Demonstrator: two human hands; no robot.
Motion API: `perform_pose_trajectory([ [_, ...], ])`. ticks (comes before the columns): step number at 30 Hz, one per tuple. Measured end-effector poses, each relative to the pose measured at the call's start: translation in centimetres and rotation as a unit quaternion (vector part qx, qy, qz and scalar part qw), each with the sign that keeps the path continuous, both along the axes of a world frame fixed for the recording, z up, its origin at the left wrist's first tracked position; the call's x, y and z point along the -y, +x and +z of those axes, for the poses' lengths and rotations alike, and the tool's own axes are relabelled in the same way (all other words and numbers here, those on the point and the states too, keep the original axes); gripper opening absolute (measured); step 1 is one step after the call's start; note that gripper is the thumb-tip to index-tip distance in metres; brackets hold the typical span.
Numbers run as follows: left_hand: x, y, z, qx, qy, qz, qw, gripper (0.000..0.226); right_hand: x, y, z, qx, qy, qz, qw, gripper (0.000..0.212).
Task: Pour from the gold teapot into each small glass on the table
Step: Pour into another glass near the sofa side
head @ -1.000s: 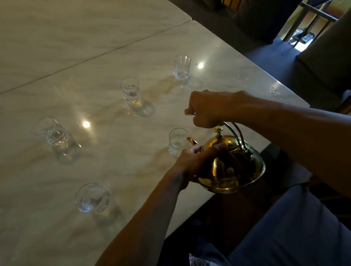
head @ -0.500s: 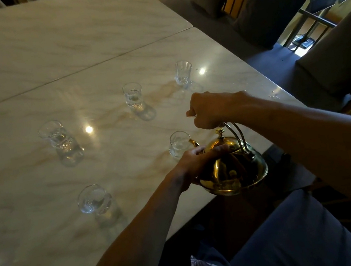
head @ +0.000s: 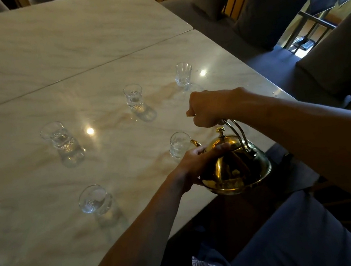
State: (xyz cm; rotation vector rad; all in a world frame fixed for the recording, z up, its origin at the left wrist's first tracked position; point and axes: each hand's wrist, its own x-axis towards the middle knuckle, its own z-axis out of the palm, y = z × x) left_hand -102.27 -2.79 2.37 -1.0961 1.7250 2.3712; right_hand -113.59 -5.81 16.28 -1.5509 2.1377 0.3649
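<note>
1. Right hand [head: 209, 109], fingers curled, holds the gold teapot [head: 232, 170] by its top handle; left hand [head: 197, 163] cups its body.
2. Spout points forward-left, tip at the nearest small glass [head: 177, 146] on the surface [head: 118, 168].

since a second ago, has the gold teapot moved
No: against the nearest small glass, the gold teapot holds its place, spout at that glass's rim.

Single head-worn wide-angle view. Looks forward and down, close over marble table [head: 50, 60] near edge. No second view.
</note>
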Motion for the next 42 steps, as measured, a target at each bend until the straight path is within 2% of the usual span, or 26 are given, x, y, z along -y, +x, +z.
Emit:
perform_pose_trajectory([
  [4, 0.1, 0.1, 0.0, -0.001, -0.002, 0.000, 1.000, 0.082, -0.1, 0.1, 0.2, -0.005, 0.003, 0.002, 1.000, 0.044],
  [14, 0.0, -0.1, -0.3, 0.000, 0.000, 0.000, 1.000, 0.091, -0.1, -0.1, 0.0, -0.002, 0.012, -0.012, 1.000, 0.046],
  [19, 0.1, -0.2, -0.1, 0.002, -0.005, -0.006, 1.000, 0.076, -0.3, 0.0, 0.3, 0.005, 0.008, -0.020, 1.000, 0.044],
  [26, -0.1, -0.2, -0.1, 0.003, -0.015, -0.006, 1.000, 0.079, -1.0, 0.1, 0.6, 0.005, -0.007, -0.030, 1.000, 0.044],
  [32, -0.2, 0.0, -0.2, 0.011, -0.030, -0.009, 0.999, 0.069, -2.6, 0.0, 0.8, 0.029, -0.038, -0.048, 0.998, 0.049],
  [38, -0.2, 0.1, -0.5, 0.016, -0.038, -0.022, 0.999, 0.074, -3.9, 0.1, 0.7, 0.044, -0.065, -0.055, 0.995, 0.047],
  [42, -0.2, 0.2, -0.5, 0.019, -0.039, -0.023, 0.999, 0.088, -3.9, 0.0, 0.6, 0.040, -0.070, -0.055, 0.995, 0.048],
])
